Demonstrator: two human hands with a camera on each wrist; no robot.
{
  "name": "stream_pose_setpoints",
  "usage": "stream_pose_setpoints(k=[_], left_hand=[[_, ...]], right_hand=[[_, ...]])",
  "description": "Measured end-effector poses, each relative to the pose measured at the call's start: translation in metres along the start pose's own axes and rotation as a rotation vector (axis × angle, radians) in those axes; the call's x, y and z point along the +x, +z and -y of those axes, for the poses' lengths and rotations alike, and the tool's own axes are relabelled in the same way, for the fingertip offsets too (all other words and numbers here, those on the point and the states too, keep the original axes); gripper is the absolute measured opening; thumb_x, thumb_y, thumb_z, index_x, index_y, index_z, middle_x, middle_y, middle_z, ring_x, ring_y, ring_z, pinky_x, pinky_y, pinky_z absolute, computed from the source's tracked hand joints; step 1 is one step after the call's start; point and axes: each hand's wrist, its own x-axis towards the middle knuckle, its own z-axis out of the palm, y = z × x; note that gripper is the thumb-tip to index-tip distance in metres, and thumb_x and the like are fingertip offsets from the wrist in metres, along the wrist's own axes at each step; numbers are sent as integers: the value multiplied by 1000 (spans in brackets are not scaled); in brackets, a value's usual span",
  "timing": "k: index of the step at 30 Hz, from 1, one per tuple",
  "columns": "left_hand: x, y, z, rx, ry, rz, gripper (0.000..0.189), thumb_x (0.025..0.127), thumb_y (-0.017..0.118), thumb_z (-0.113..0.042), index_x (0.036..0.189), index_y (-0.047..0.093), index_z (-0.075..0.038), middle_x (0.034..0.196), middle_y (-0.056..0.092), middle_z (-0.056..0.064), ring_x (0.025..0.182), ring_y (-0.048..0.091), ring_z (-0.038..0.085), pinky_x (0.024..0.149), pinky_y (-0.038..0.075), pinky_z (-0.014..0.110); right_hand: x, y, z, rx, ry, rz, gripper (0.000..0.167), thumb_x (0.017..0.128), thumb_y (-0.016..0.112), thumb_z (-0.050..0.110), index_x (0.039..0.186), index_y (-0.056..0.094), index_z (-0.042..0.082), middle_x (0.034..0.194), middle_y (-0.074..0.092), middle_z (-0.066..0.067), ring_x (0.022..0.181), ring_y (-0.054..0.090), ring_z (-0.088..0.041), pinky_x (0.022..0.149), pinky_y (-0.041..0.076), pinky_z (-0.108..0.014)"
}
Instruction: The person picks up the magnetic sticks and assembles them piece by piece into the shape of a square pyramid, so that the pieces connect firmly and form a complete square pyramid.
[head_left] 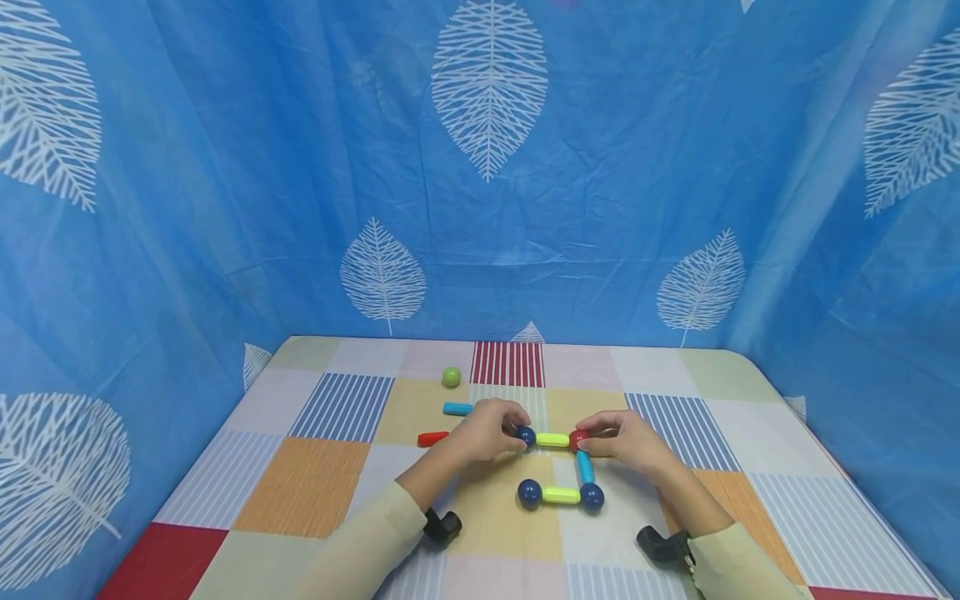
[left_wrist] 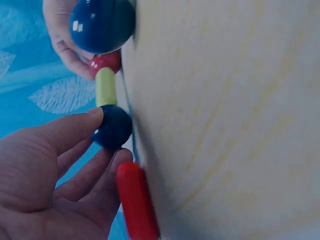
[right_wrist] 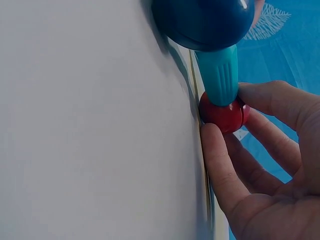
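My left hand (head_left: 489, 430) grips a dark blue ball (head_left: 526, 437) between thumb and fingers. My right hand (head_left: 627, 440) pinches a red ball (head_left: 578, 441). A yellow-green rod (head_left: 552, 439) links these two balls. From the red ball a light blue rod (head_left: 585, 468) runs toward me to a second dark blue ball (head_left: 592, 497). Another yellow-green rod (head_left: 561, 496) joins that one to a third blue ball (head_left: 529, 493), forming a three-sided shape on the cloth. In the left wrist view a red rod (left_wrist: 136, 200) lies just beside the left fingers.
A loose light blue rod (head_left: 457, 408) lies beyond my left hand, with a green ball (head_left: 451, 377) farther back. The table wears a patchwork cloth (head_left: 300, 483). Blue leaf-print curtains (head_left: 600, 167) enclose its back and sides. Black wrist straps (head_left: 663, 546) sit low over the table.
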Motion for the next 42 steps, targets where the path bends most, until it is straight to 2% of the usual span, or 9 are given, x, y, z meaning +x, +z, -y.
stream_pose_setpoints(k=[7, 13, 17, 20, 27, 32, 42], left_hand=[[-18, -26, 9, 2, 3, -55, 26, 89, 78, -6, 114, 73, -5, 109, 74, 8, 97, 68, 18, 87, 59, 33], [-36, -45, 23, 46, 14, -96, 24, 89, 78, -6, 113, 74, -4, 107, 74, 9, 96, 68, 20, 87, 60, 37], [-44, -55, 30, 106, -4, -115, 20, 89, 78, -6, 109, 75, -6, 103, 73, 6, 91, 64, 16, 83, 58, 34], [-48, -62, 33, 130, -48, -111, 18, 89, 77, -5, 107, 76, -7, 100, 71, 5, 90, 62, 18, 79, 56, 33], [-54, -67, 42, 220, -83, -47, 21, 83, 82, -3, 103, 77, -7, 96, 67, 7, 86, 60, 19, 77, 58, 35], [-55, -67, 46, 228, -126, -27, 26, 82, 82, 1, 105, 76, -9, 94, 65, 5, 85, 57, 18, 80, 57, 35], [-55, -68, 48, 259, -126, -3, 29, 83, 75, 8, 104, 76, -11, 89, 62, 1, 82, 54, 17, 81, 55, 36]], right_hand=[[-1, -1, 2, -14, -2, -1, 32, 86, 82, 22, 116, 76, 11, 113, 75, -6, 103, 67, -21, 83, 59, -34], [-1, -2, 2, -10, -16, 5, 32, 86, 82, 21, 116, 76, 11, 112, 75, -6, 101, 67, -20, 81, 58, -30], [-1, -3, 2, -15, -19, 6, 32, 86, 82, 21, 116, 76, 11, 111, 75, -6, 100, 67, -20, 80, 58, -29], [-1, -3, 3, -22, -16, 5, 32, 86, 82, 20, 116, 76, 11, 111, 75, -6, 99, 67, -20, 79, 58, -29], [-2, -4, 5, -26, -2, 3, 30, 86, 82, 20, 115, 76, 11, 111, 75, -6, 101, 67, -21, 82, 59, -33], [-2, -4, 3, -22, 2, 5, 31, 86, 82, 21, 115, 76, 11, 113, 75, -6, 106, 67, -24, 86, 60, -38], [-1, -4, 4, -6, 7, 11, 31, 87, 82, 22, 116, 76, 11, 114, 75, -6, 106, 67, -23, 85, 59, -37]])
